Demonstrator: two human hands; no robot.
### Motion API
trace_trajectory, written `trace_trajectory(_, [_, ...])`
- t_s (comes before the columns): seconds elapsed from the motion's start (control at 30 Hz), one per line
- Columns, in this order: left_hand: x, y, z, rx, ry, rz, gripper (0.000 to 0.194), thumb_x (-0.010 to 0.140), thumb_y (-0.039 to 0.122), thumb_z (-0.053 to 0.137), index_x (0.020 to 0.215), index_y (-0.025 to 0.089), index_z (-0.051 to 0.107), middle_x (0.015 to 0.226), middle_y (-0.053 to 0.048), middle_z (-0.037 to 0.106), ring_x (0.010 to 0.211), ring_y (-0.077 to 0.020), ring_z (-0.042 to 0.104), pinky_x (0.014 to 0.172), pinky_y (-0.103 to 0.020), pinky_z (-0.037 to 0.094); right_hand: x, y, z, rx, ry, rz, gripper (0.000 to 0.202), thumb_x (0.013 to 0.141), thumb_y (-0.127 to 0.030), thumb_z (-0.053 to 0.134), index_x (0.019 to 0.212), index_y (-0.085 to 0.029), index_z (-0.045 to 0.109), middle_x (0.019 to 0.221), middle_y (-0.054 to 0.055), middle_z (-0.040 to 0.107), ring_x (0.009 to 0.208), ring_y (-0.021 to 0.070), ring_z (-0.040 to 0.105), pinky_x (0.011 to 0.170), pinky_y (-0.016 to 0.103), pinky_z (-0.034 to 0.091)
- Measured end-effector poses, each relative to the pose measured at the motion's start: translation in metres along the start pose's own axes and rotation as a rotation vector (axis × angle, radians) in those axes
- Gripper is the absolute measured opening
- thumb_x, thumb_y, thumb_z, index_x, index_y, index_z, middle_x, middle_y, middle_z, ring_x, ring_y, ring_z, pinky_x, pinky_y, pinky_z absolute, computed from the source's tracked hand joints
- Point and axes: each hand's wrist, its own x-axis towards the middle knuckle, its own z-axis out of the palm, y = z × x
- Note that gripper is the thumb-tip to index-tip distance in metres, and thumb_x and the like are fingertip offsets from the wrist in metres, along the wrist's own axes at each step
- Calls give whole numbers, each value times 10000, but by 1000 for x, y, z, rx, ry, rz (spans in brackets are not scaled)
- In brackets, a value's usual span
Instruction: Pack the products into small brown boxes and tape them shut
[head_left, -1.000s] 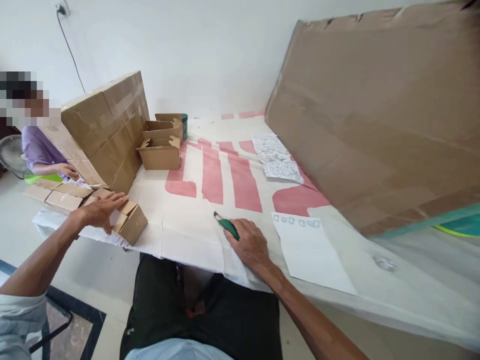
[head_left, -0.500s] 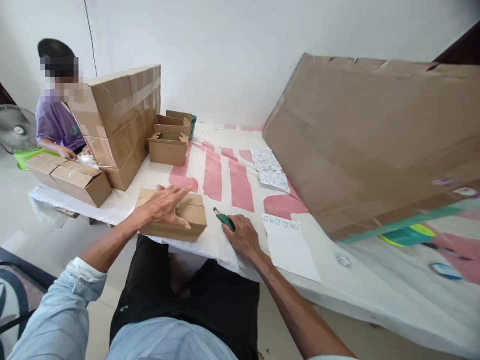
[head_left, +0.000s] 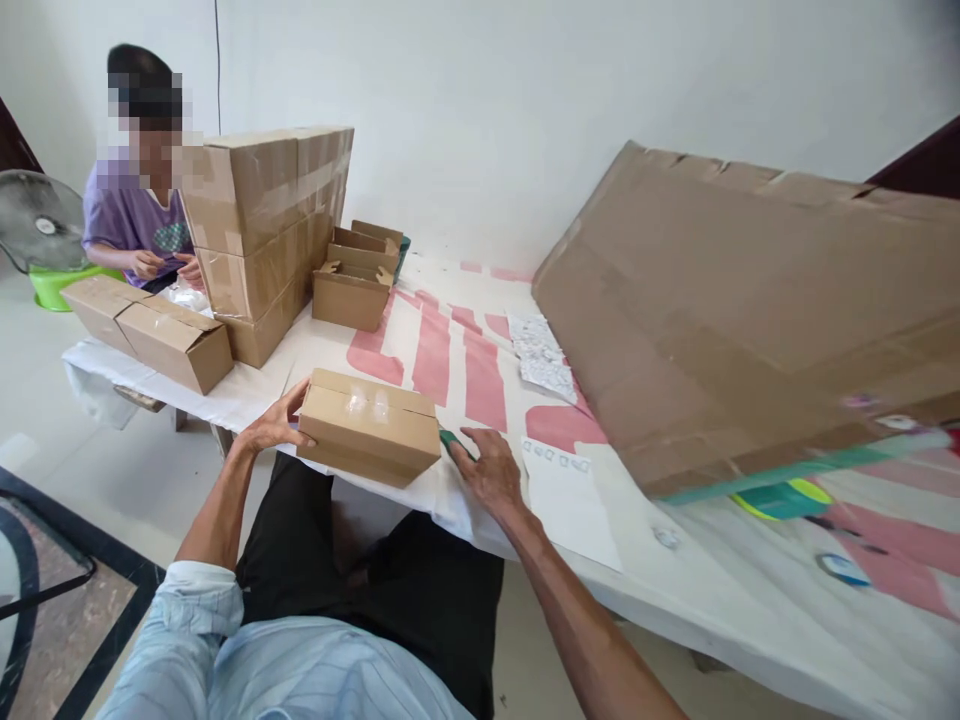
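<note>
A closed cardboard box (head_left: 367,425) with clear tape on its top lies at the table's front edge, in front of my body. My left hand (head_left: 279,420) grips its left end, thumb on the front side and fingers behind the corner. On the box's other side, my right hand (head_left: 487,465) holds a green cutter (head_left: 449,439). The cutter's front part is hidden behind the box's right end. A white sheet with small drawings (head_left: 566,500) lies to the right of my right hand.
Stacked taped boxes (head_left: 262,225), a long box (head_left: 150,330) and open boxes (head_left: 351,295) stand left. A large cardboard sheet (head_left: 750,330) leans at right, near a green tape roll (head_left: 787,500). A person (head_left: 135,210) sits at far left beside a fan (head_left: 41,222).
My left hand has moved from the box's top to its left end. The box has shifted right and turned slightly, now showing its taped top and partly covering the cutter.
</note>
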Motion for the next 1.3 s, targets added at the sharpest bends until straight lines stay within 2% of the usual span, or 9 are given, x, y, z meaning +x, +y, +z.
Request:
trace_trajectory(0.17, [-10, 5, 24, 146, 203, 22, 1323, 568, 455, 966, 1711, 258, 328, 1711, -193, 448, 1598, -458, 383, 1253, -643, 362, 22, -26, -19, 169, 40, -4, 532, 960, -674, 543, 1116, -212, 755, 1132, 170, 738, 1063, 332, 697, 881, 508, 595])
trace_trajectory(0.4, [-18, 36, 63, 328, 354, 109, 1284, 514, 476, 1005, 1619, 145, 442, 1585, -211, 535, 1489, -463, 492, 1286, -612, 353, 45, -55, -50, 270, 103, 136, 513, 863, -656, 605, 974, -184, 775, 1017, 139, 759, 943, 308, 710, 849, 493, 606])
trace_trajectory(0.47, [-19, 46, 72, 390, 374, 109, 1250, 529, 501, 1010, 1600, 163, 462, 1565, -200, 557, 1474, -473, 501, 1273, -624, 362, 50, -84, -68, 274, 142, 27, 431, 906, -572, 615, 1012, -189, 782, 1059, 136, 761, 989, 311, 715, 872, 491, 606])
trace_trajectory(0.53, [-18, 55, 80, 433, 392, 121, 1237, 539, 522, 1011, 1595, 188, 461, 1570, -193, 560, 1466, -472, 507, 1262, -628, 367, 51, -124, -86, 242, 128, -198, 324, 961, -478, 618, 1048, -214, 786, 1107, 132, 764, 1078, 317, 709, 934, 499, 599])
trace_trajectory(0.67, [-11, 68, 96, 482, 414, 151, 1292, 502, 540, 1029, 1598, 207, 431, 1573, -194, 560, 1456, -470, 512, 1250, -637, 363, 47, -200, -110, 96, -43, -629, 184, 1016, -321, 633, 1066, -255, 798, 1112, 110, 773, 1121, 313, 692, 1050, 537, 547])
trace_trajectory(0.77, [-5, 76, 108, 514, 423, 176, 1306, 488, 558, 1031, 1594, 234, 416, 1524, -181, 596, 1436, -473, 525, 1226, -651, 371, 49, -228, -111, -67, -191, -808, 209, 1028, -219, 592, 1043, -246, 799, 1119, 102, 770, 1106, 301, 669, 1058, 528, 520])
trace_trajectory(0.93, [0, 82, 124, 568, 444, 206, 1315, 482, 512, 1034, 1595, 217, 400, 1458, -183, 633, 1421, -482, 527, 1200, -646, 380, 61, -227, -107, -331, -285, -868, 211, 1032, -177, 573, 1027, -218, 780, 1084, 112, 744, 1071, 295, 610, 975, 457, 487])
trace_trajectory(1.13, [6, 84, 136, 600, 450, 243, 1362, 485, 519, 1036, 1629, 220, 359, 1487, -199, 612, 1402, -473, 535, 1181, -628, 388, 64, -223, -109, -478, -279, -922, 197, 1025, -157, 572, 972, -190, 760, 1006, 124, 694, 1028, 290, 560, 883, 410, 437])
trace_trajectory(1.3, [9, 87, 141, 608, 444, 267, 1270, 559, 584, 989, 1609, 201, 385, 1511, -225, 596, 1403, -485, 537, 1169, -659, 384, 62, -219, -105, -540, -246, -934, 180, 966, -117, 618, 887, -208, 751, 960, 121, 678, 983, 289, 530, 846, 410, 413])
